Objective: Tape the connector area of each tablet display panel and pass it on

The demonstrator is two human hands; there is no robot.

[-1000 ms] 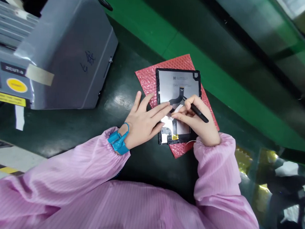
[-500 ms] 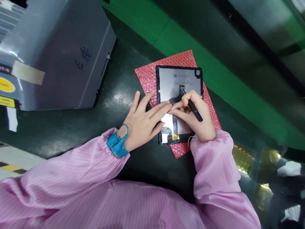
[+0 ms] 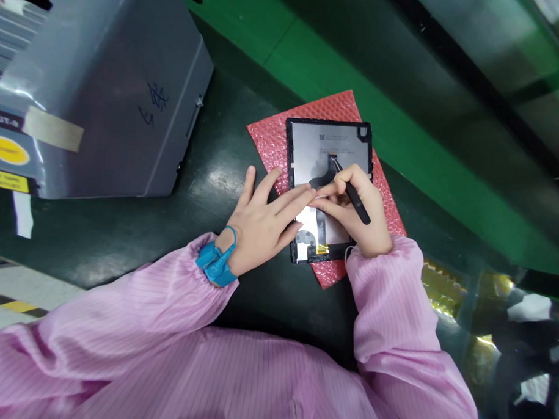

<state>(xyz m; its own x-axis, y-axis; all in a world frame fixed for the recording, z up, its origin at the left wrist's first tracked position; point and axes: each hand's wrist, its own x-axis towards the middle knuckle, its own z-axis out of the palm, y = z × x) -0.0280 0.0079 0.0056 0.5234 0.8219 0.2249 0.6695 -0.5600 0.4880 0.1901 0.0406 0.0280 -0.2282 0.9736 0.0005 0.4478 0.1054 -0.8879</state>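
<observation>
A tablet screen assembly (image 3: 305, 158) with a silver back and black frame lies face down on a red bubble-wrap sheet (image 3: 273, 139). My left hand (image 3: 265, 224) rests on the assembly's left side, fingers spread and stretched out. Black tweezers (image 3: 358, 203) slant through my right hand (image 3: 368, 212), which is closed around them over the assembly. Their tips are at a small black connector (image 3: 332, 157) on a dark flex cable (image 3: 325, 174). The thumb and a finger of my right hand meet my left fingertips; anything pinched there is too small to tell.
A large grey machine casing (image 3: 127, 106) with labels stands at the left on the dark green bench (image 3: 216, 183). A bright green strip (image 3: 303, 57) crosses behind the sheet. Yellowish shiny film pieces (image 3: 444, 288) lie at the right.
The tweezers' tips now show slightly apart at the connector, and my right hand has shifted very slightly. My left hand stays in place.
</observation>
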